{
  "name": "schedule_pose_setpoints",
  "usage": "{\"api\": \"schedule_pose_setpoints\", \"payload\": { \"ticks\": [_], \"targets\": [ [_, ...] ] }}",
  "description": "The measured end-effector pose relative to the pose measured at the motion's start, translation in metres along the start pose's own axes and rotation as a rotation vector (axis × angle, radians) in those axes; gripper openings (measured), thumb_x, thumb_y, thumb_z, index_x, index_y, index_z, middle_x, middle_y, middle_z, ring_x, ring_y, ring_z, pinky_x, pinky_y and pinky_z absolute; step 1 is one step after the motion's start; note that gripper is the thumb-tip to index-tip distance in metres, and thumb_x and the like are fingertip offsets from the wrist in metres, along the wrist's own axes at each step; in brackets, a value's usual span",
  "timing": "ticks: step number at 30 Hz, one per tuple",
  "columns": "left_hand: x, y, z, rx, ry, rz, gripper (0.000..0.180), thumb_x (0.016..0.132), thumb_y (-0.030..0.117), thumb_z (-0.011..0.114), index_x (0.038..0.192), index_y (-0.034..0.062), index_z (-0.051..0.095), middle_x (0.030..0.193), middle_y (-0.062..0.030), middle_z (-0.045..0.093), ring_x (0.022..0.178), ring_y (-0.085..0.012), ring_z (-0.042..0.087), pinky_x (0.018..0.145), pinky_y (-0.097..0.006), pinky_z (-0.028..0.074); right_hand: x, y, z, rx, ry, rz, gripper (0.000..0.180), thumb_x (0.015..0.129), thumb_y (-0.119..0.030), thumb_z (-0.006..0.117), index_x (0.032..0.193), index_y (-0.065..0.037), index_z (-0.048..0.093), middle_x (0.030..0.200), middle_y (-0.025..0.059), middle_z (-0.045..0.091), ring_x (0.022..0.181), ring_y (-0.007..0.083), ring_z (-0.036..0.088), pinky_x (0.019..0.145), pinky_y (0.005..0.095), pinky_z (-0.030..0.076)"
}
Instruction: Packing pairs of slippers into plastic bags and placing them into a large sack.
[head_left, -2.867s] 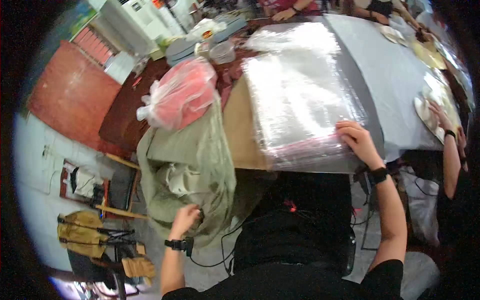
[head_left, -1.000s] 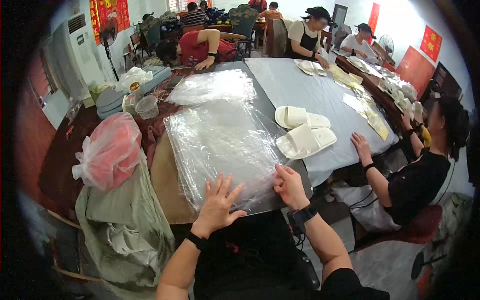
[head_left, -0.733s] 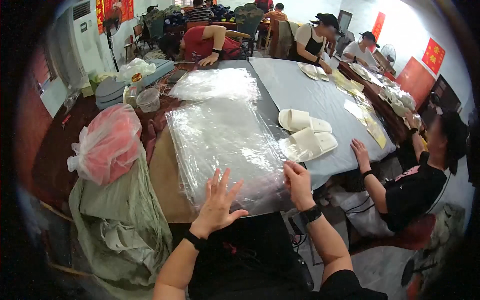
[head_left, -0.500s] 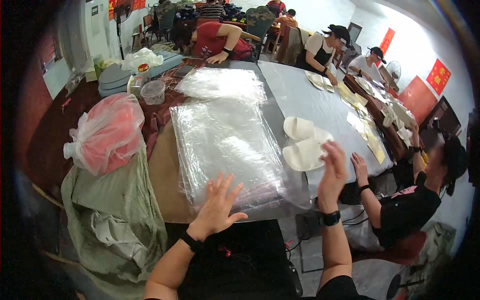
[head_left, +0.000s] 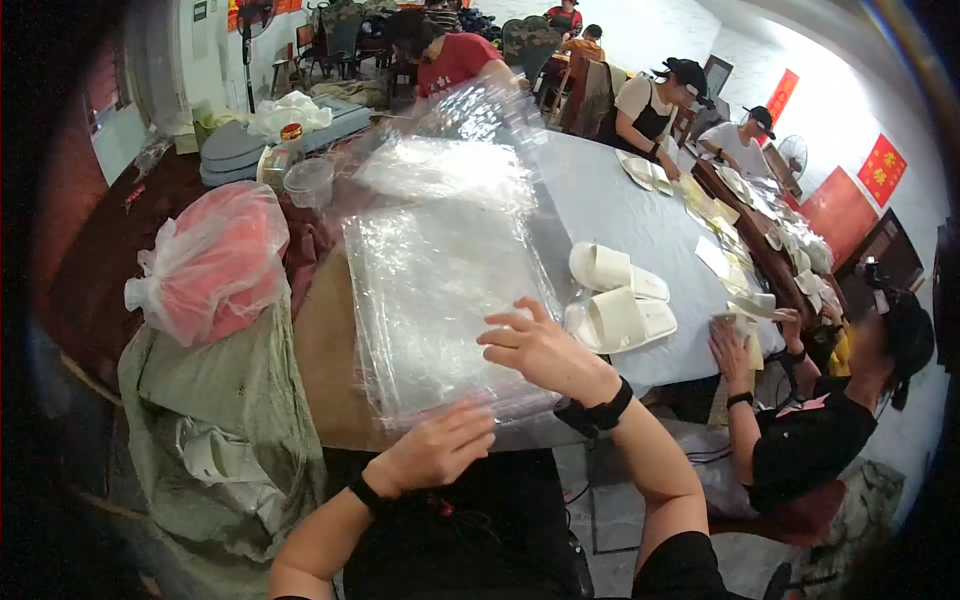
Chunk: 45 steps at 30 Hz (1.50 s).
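Note:
A stack of flat clear plastic bags (head_left: 450,290) lies in front of me, its near edge toward my body. My left hand (head_left: 435,452) is at that near edge, fingers stretched to the right and slightly smeared; I see nothing held in it. Over the near right part of the stack is my right hand (head_left: 548,350), its fingers apart and nothing in them. Just right of the stack, a pair of cream slide sandals (head_left: 620,300) rests side by side on the grey table covering.
At left, a clear bag of pink-red contents (head_left: 215,265) sits on a green woven sack (head_left: 215,390). A lidless plastic tub (head_left: 310,183) stands beyond. Across the table, a person in red (head_left: 460,62) handles shiny plastic. A co-worker in black (head_left: 810,430) holds a pale slipper at right.
My right hand has swung left from beside the sandals to above the bags. My left hand has drawn back toward the near edge. The person across has raised a clear plastic sheet.

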<state>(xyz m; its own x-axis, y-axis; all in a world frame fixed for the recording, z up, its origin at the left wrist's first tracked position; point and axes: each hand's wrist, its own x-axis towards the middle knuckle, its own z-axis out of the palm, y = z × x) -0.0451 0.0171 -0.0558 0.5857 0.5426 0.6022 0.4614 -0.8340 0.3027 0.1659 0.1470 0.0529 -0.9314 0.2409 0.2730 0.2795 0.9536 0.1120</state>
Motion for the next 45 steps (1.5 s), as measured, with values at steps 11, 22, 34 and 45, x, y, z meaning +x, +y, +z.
{"api": "schedule_pose_setpoints", "payload": {
  "ticks": [11,22,34,45],
  "targets": [
    [0.019,-0.008,-0.031,0.248,0.060,-0.272,0.035,0.091,0.016,0.069,0.123,0.0012,0.066,0.140,-0.0220,0.057,0.135,-0.0358,0.051,0.113,-0.052,0.040,-0.030,-0.026,0.037,0.067,0.077,0.076,0.045,0.082,-0.006,0.064,0.127,-0.012,0.066,0.142,0.0060,0.058,0.130,0.0235,0.053,0.110,0.0497,0.036],
    [0.030,-0.013,-0.031,0.161,-0.320,-0.467,0.044,0.084,0.018,0.076,0.124,0.0030,0.065,0.129,-0.0193,0.060,0.117,-0.0350,0.058,0.101,-0.045,0.047,-0.114,-0.010,0.077,0.261,0.117,0.369,0.052,0.074,0.000,0.068,0.123,-0.015,0.070,0.142,0.0069,0.057,0.130,0.0287,0.052,0.106,0.0467,0.041],
    [0.035,-0.027,-0.019,0.255,-0.425,-0.333,0.050,0.094,0.016,0.066,0.142,0.0230,0.058,0.157,-0.0111,0.045,0.147,-0.0358,0.037,0.116,-0.061,0.027,-0.138,-0.004,0.071,0.256,0.232,0.391,0.044,0.079,-0.001,0.065,0.121,-0.016,0.071,0.138,0.0059,0.061,0.133,0.0261,0.051,0.108,0.0444,0.038],
    [0.024,-0.032,-0.008,0.209,-0.351,-0.414,0.051,0.093,0.004,0.062,0.141,0.0174,0.060,0.159,-0.0111,0.043,0.150,-0.0334,0.035,0.120,-0.056,0.019,-0.171,-0.007,0.061,0.275,0.517,0.481,0.046,0.080,0.006,0.062,0.123,-0.007,0.065,0.133,0.0132,0.062,0.125,0.0314,0.058,0.104,0.0451,0.046]
  ]
}}
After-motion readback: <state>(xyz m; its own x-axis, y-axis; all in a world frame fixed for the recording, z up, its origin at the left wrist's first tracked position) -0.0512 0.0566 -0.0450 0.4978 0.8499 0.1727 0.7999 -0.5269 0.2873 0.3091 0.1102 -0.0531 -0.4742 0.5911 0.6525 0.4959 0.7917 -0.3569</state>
